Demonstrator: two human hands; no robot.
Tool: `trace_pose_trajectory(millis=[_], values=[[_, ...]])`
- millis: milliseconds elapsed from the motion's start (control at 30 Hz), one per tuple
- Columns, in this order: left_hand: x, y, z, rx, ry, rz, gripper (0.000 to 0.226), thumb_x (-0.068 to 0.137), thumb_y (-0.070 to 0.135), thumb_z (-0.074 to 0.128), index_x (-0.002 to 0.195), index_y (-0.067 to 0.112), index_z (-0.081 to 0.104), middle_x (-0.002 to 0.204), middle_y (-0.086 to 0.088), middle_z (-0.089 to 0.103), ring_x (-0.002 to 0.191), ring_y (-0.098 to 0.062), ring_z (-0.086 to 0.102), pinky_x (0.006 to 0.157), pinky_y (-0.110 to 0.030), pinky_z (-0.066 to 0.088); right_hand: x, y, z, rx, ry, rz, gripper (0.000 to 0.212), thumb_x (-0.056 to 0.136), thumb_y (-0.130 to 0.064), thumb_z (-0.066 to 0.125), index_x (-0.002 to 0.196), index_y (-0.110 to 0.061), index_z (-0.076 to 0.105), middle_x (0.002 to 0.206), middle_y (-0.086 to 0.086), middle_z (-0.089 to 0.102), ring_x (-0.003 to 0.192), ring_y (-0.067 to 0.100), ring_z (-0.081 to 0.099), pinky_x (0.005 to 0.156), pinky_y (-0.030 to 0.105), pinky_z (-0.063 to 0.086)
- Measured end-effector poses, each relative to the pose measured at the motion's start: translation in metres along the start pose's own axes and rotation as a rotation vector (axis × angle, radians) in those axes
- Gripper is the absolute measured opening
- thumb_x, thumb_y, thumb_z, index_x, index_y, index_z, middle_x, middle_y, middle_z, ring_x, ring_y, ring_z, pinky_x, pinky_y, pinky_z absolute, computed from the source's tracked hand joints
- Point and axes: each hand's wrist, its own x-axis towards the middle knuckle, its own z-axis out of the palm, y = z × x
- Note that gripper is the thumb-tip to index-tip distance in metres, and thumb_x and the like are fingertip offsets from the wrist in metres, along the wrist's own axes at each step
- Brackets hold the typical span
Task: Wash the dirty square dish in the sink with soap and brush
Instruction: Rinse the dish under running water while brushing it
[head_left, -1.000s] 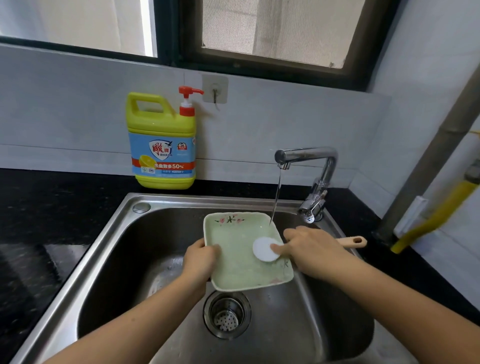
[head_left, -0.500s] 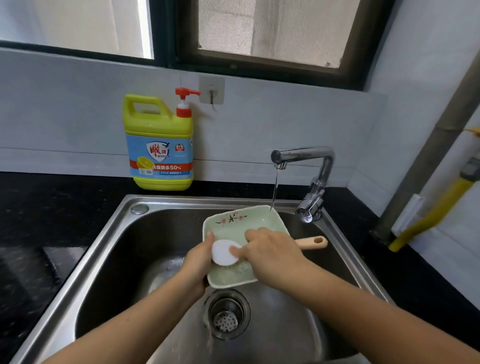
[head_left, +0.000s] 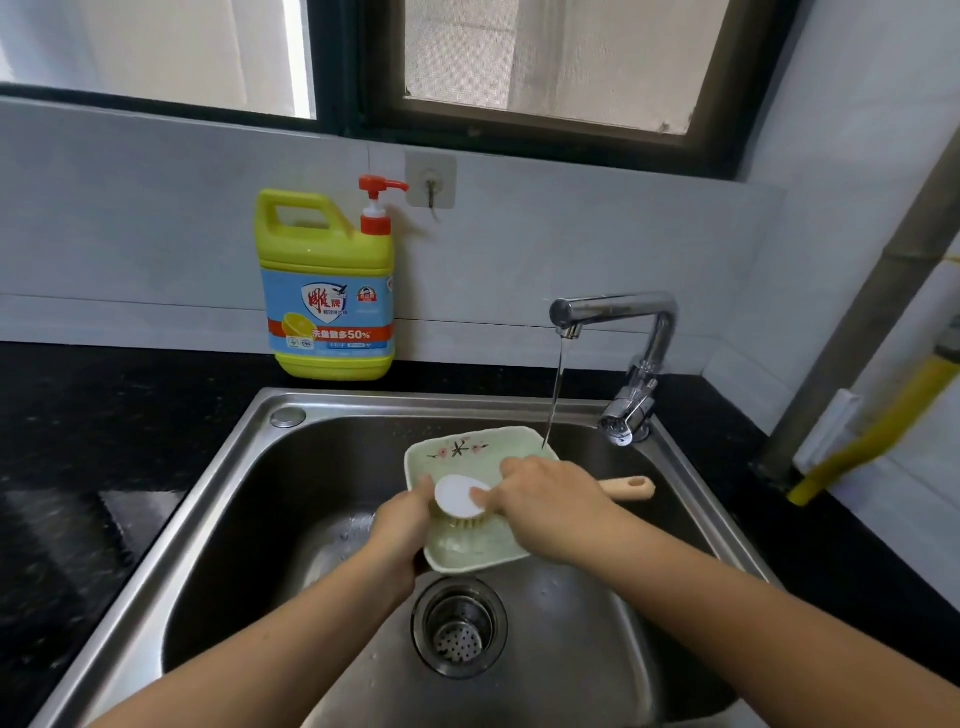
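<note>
Steel sink (head_left: 208, 519) sits in a black desk (head_left: 78, 441), with the drain (head_left: 460, 626) nearest. Just past it, the left hand (head_left: 402, 525) grips the square dish (head_left: 467, 553) at its 9 o'clock edge, thumb on top, other fingers hidden under. The right hand (head_left: 550, 506) has its fingers wrapped round the brush (head_left: 460, 496), bristles down on the dish. Scrubbing looks about halfway; rinsing is left. Water from the tap (head_left: 613, 306) hits the dish at 1 o'clock. The soap bottle (head_left: 327, 286) stands at 11 o'clock, out of the way.

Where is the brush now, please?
In the head view, the brush sits on the square dish above the sink drain, near the left hand that holds the dish; the right hand grips its handle.
</note>
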Motion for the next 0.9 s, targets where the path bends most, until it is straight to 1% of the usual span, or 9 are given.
trace_pose_trajectory(millis=[133, 267, 367, 500, 600, 667, 700, 767, 900], values=[[0.001, 0.001, 0.001, 0.032, 0.01, 0.051, 0.03, 0.099, 0.026, 0.043, 0.119, 0.007, 0.056, 0.107, -0.015, 0.066, 0.085, -0.028, 0.064, 0.062, -0.032, 0.051, 0.002, 0.015, 0.01, 0.004, 0.01, 0.211, 0.038, 0.098, -0.013, 0.036, 0.135, -0.016, 0.042, 0.117, 0.011, 0.049, 0.105, 0.03, 0.051, 0.065, 0.034, 0.036], [0.001, 0.004, -0.002, 0.141, 0.064, 0.113, 0.024, 0.093, 0.001, 0.041, 0.109, 0.009, 0.056, 0.084, -0.008, 0.063, 0.072, -0.024, 0.061, 0.057, -0.03, 0.049, -0.014, 0.018, 0.023, 0.137, -0.067, 0.131, 0.042, 0.097, -0.017, 0.042, 0.137, -0.025, 0.04, 0.111, 0.011, 0.048, 0.103, 0.032, 0.051, 0.075, 0.038, 0.043], [0.0, 0.008, -0.005, 0.181, 0.104, 0.135, 0.028, 0.089, -0.006, 0.038, 0.103, 0.012, 0.053, 0.08, -0.005, 0.058, 0.07, -0.023, 0.057, 0.055, -0.03, 0.046, -0.028, 0.028, 0.033, 0.234, -0.114, 0.136, 0.037, 0.098, -0.028, 0.04, 0.134, -0.037, 0.046, 0.097, 0.004, 0.045, 0.098, 0.03, 0.054, 0.076, 0.036, 0.043], [-0.001, 0.013, -0.007, 0.232, 0.109, 0.163, 0.029, 0.089, -0.006, 0.038, 0.1, 0.017, 0.051, 0.082, -0.003, 0.057, 0.075, -0.024, 0.056, 0.058, -0.031, 0.047, -0.038, 0.044, 0.042, 0.5, -0.029, 0.362, 0.035, 0.097, -0.036, 0.043, 0.129, -0.044, 0.053, 0.104, -0.002, 0.06, 0.095, 0.022, 0.061, 0.075, 0.032, 0.047], [0.001, 0.013, -0.008, 0.222, 0.092, 0.098, 0.027, 0.089, -0.007, 0.039, 0.104, 0.012, 0.052, 0.091, -0.012, 0.059, 0.084, -0.032, 0.058, 0.062, -0.035, 0.049, -0.037, 0.052, 0.041, 0.746, 0.075, 0.545, 0.031, 0.097, -0.031, 0.045, 0.124, -0.037, 0.06, 0.106, -0.006, 0.068, 0.087, 0.015, 0.064, 0.074, 0.031, 0.051], [0.003, 0.013, -0.009, 0.224, 0.068, 0.042, 0.024, 0.088, -0.006, 0.041, 0.105, 0.008, 0.052, 0.095, -0.017, 0.06, 0.088, -0.036, 0.059, 0.07, -0.04, 0.05, -0.033, 0.057, 0.042, 0.931, 0.065, 0.621, 0.028, 0.097, -0.029, 0.047, 0.118, -0.028, 0.065, 0.097, -0.004, 0.069, 0.08, 0.012, 0.063, 0.067, 0.026, 0.05], [0.003, 0.013, -0.009, 0.227, 0.054, 0.017, 0.021, 0.088, -0.006, 0.042, 0.102, 0.007, 0.052, 0.092, -0.018, 0.06, 0.085, -0.036, 0.059, 0.071, -0.041, 0.05, -0.032, 0.059, 0.044, 1.033, 0.041, 0.646, 0.025, 0.097, -0.03, 0.048, 0.113, -0.024, 0.066, 0.088, -0.002, 0.067, 0.07, 0.01, 0.059, 0.056, 0.022, 0.046], [0.0, 0.014, -0.008, 0.237, 0.034, -0.032, 0.013, 0.088, -0.005, 0.044, 0.091, 0.004, 0.052, 0.084, -0.017, 0.06, 0.075, -0.032, 0.059, 0.065, -0.038, 0.05, -0.032, 0.059, 0.049, 1.221, -0.023, 0.7, 0.025, 0.093, -0.036, 0.053, 0.103, -0.017, 0.065, 0.069, -0.002, 0.058, 0.053, 0.008, 0.047, 0.042, 0.017, 0.033], [-0.004, 0.016, -0.007, 0.258, -0.008, -0.108, 0.011, 0.087, -0.003, 0.045, 0.084, 0.003, 0.054, 0.079, -0.016, 0.062, 0.068, -0.027, 0.06, 0.056, -0.033, 0.049, -0.03, 0.058, 0.06, 1.435, -0.127, 0.727, 0.019, 0.085, -0.031, 0.064, 0.093, -0.014, 0.064, 0.062, -0.002, 0.055, 0.05, 0.01, 0.042, 0.043, 0.02, 0.03]])
